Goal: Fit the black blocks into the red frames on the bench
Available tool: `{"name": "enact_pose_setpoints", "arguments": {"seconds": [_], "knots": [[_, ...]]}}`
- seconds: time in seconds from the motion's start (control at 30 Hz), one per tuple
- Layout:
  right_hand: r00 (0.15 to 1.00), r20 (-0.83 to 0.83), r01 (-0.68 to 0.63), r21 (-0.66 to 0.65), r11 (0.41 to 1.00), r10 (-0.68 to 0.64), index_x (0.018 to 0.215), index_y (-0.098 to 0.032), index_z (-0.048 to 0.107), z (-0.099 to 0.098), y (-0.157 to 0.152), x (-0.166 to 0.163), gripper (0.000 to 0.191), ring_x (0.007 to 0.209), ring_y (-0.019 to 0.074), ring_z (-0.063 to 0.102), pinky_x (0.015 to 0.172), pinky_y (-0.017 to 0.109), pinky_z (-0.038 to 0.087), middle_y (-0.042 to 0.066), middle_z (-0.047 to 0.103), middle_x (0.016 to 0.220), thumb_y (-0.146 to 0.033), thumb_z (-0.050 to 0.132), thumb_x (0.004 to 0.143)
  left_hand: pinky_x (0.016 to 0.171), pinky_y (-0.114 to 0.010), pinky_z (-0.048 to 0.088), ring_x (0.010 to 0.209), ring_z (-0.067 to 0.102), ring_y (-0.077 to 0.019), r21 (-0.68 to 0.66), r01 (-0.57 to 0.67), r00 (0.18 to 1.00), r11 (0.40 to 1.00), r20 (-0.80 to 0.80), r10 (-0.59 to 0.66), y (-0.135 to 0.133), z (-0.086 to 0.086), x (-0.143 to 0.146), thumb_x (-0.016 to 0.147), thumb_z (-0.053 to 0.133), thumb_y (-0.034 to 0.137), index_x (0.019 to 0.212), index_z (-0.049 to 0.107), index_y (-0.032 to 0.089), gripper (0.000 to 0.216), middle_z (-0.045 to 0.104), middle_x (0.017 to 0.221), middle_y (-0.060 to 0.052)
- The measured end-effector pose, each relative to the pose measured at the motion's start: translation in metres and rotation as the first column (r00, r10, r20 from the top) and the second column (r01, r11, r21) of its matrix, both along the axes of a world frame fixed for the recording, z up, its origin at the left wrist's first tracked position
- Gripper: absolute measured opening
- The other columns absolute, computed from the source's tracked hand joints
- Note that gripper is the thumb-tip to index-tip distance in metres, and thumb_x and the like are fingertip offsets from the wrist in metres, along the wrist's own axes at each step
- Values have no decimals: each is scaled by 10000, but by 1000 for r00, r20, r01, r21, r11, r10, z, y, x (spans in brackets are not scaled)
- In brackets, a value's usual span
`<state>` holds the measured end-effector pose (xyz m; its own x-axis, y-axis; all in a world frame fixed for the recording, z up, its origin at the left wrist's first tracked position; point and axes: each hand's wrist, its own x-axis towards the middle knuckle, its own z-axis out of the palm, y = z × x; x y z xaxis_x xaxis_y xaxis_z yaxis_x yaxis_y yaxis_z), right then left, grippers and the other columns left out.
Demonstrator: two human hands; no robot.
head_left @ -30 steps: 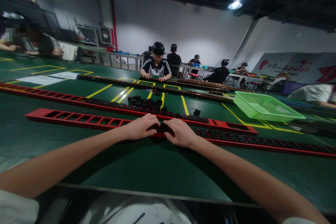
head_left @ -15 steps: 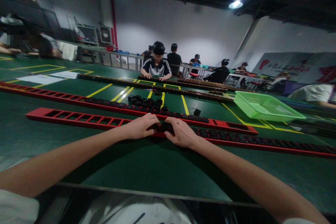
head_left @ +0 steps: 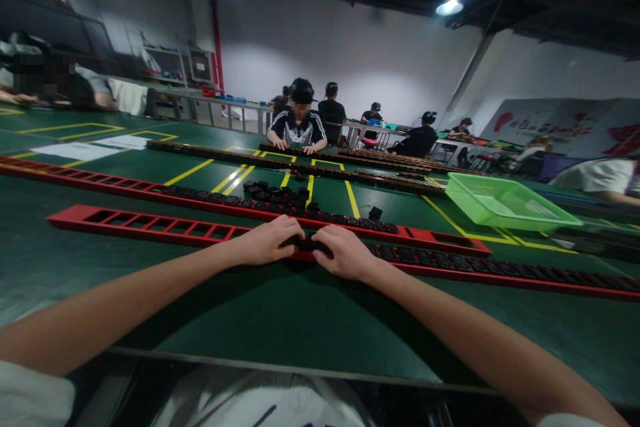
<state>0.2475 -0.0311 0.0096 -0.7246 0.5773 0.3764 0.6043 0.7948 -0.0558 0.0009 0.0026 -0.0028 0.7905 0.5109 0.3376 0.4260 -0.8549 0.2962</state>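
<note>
Both my hands are at the middle of the nearer red slotted frame [head_left: 165,229], which lies across the green table. My left hand [head_left: 275,240] curls its fingers over the frame; what sits under its fingertips is hidden. Close beside it, my right hand [head_left: 345,250] bends its fingers and thumb around a small black square part low in the frame, mostly covered by the hand. Black square parts [head_left: 407,254] fill the slots to the right, while the slots on the left are open. Behind lies a second red frame [head_left: 445,241], partly filled with similar parts.
Loose black parts [head_left: 275,193] lie in a pile behind the second frame, with another black part [head_left: 375,214] to its right. A green basket [head_left: 510,207] stands at right. Dark long strips [head_left: 370,178] lie farther back, before a co-worker [head_left: 299,123]. White paper [head_left: 75,150] lies left.
The black part between my hands has gone lower into the frame and shows less. My right fingers have curled down over it; my left hand has barely moved.
</note>
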Motion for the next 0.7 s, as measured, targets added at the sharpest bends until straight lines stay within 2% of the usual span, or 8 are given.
{"name": "enact_pose_setpoints", "arguments": {"seconds": [0.43, 0.6, 0.7], "knots": [[1000, 22, -3, -1, 1000, 3, 1049, -166, 627, 1, 0, -1, 161, 932, 227, 623, 849, 346, 474, 108, 681, 1007, -226, 572, 910, 951, -385, 425, 1071, 514, -244, -3, -2, 1000, 1000, -2, 2, -1, 1, 0, 888, 539, 200, 1104, 577, 221, 220, 597, 1103, -61], [998, 20, 54, -33, 998, -53, 1199, -149, 547, 2, -3, -1, 326, 953, 247, 626, 860, 365, 471, 128, 674, 1061, -265, 586, 896, 945, -384, 432, 1069, 510, -248, 3, -7, 1000, 1000, -16, 7, -1, 2, 0, 870, 546, 189, 1113, 581, 208, 246, 597, 1110, -70], [994, 14, 105, -57, 993, -105, 1195, -136, 525, 3, -4, -2, 348, 928, 250, 627, 834, 360, 472, 135, 669, 1049, -286, 594, 889, 949, -387, 433, 1075, 509, -249, 3, -6, 1000, 1000, -7, 6, -2, 2, 0, 881, 547, 202, 1121, 581, 207, 243, 596, 1117, -72]]}}
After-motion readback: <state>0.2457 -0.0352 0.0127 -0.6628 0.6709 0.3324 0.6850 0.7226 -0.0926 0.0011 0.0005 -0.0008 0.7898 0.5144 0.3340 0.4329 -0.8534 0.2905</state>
